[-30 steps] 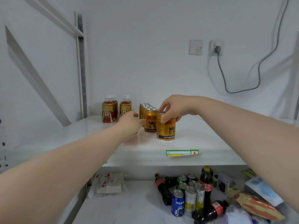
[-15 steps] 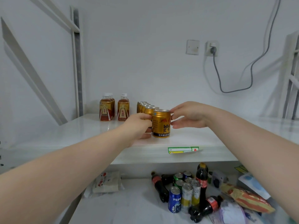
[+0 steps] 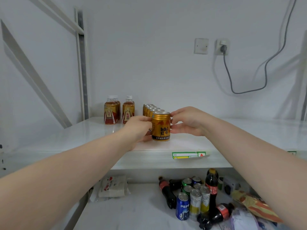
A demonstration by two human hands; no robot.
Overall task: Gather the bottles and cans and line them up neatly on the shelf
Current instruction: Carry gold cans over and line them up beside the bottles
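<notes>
While both hands flank it, gold can stands upright w/ lid sealed.

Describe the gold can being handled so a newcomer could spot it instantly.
On the white upper shelf, a row of gold drink cans runs back toward the wall. The gold Red Bull can stands at its front, between the left hand and right hand; only its label shows.
</notes>
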